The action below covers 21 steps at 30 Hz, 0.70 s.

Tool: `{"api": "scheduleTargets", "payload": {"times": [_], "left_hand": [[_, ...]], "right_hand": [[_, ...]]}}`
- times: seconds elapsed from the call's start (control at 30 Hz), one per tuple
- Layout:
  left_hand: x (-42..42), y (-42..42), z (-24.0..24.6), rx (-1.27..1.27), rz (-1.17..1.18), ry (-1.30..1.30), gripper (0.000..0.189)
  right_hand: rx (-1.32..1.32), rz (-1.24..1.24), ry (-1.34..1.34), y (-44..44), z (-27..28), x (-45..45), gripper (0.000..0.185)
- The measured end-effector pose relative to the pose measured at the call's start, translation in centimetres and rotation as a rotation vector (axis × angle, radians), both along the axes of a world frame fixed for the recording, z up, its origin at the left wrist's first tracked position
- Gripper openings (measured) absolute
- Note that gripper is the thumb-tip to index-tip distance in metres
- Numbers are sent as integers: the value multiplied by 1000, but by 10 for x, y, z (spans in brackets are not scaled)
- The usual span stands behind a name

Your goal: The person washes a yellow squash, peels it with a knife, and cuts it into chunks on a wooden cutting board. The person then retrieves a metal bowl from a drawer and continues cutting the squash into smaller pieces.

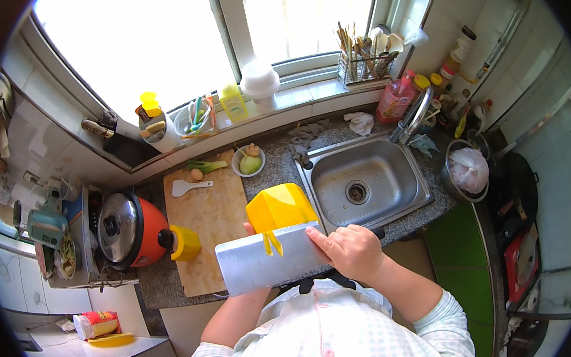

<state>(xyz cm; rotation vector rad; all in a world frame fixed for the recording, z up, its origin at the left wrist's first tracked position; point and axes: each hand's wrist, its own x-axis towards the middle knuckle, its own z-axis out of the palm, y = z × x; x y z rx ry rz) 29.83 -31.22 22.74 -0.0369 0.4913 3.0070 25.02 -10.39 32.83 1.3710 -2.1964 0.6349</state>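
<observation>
My right hand [354,251] grips the black handle of a broad metal cleaver [267,260], its index finger laid along the blade. The blade's far edge meets a large peeled yellow piece, apparently pumpkin [280,206], and yellow strips hang over the blade. Most of my left hand [249,227] is hidden behind the blade and the yellow piece; its fingertips show at the piece's left side, holding it up. Another peeled yellow chunk [186,241] rests at the left edge of the wooden cutting board [214,234]. A white rice paddle [190,186], an egg [196,174] and green onion [209,165] lie farther back.
A white bowl [249,174] with vegetables stands behind the board. On the left is an orange electric cooker [146,229]. A steel sink [366,182] with a faucet [418,112] lies to the right, beside a metal bowl [447,176] holding a plastic bag. Gray cloth [307,134] lies behind the sink.
</observation>
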Motion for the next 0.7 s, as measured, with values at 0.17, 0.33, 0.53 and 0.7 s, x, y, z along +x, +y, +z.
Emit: {"api": "scheduleTargets", "payload": {"times": [0.17, 0.33, 0.53, 0.7], "left_hand": [[2, 4, 27, -59, -70, 23, 85], [-3, 7, 17, -8, -73, -26, 78], [-9, 13, -28, -141, 104, -103, 70], [-1, 15, -32, 116, -75, -201, 56]], "right_hand": [[33, -1, -2, 12, -1, -3, 35], [65, -62, 31, 28, -3, -12, 37], [144, -171, 42, 49, -14, -15, 40], [148, -497, -122, 81, -52, -48, 37]]}}
